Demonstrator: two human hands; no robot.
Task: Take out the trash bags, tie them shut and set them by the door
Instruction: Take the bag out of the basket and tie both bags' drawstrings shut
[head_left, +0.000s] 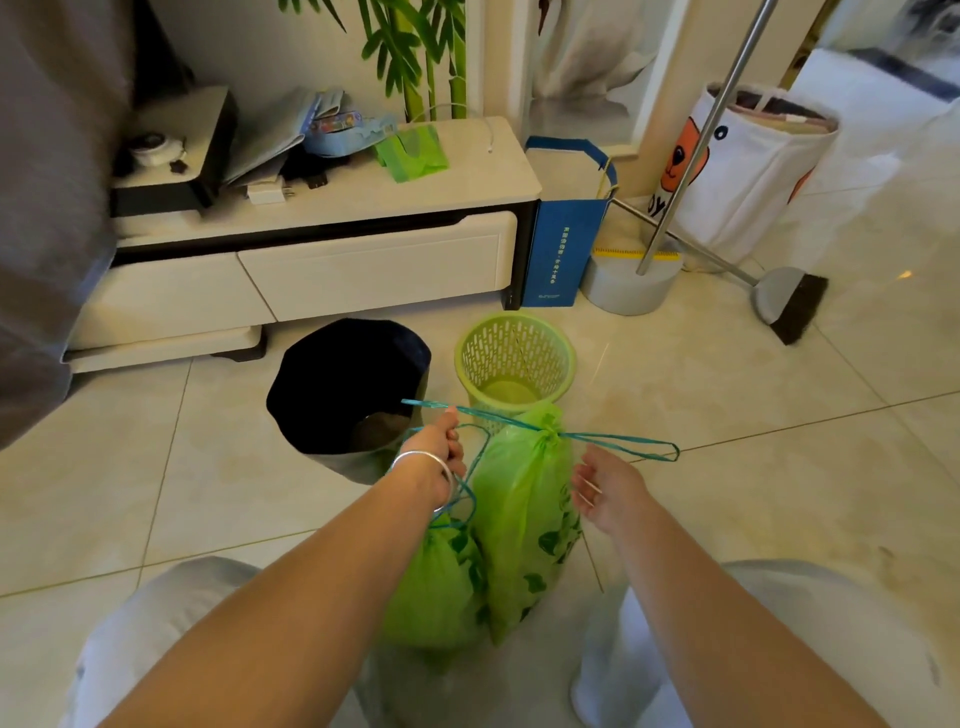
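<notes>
Two green trash bags (524, 519), cinched. Two bins: one green basket (515, 358), one black-lined bin (348, 384). Two hands (436, 449). One bracelet (423, 462). One broom (789, 301). One blue paper bag (566, 228).

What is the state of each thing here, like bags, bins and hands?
Taller green bag: out of the bin, neck cinched by the blue string.
Smaller green bag: hanging from the left hand.
Green basket: upright, no liner.
Black bin: upright, open.
Left hand: gripping strings.
Right hand: open, holding nothing.
</notes>
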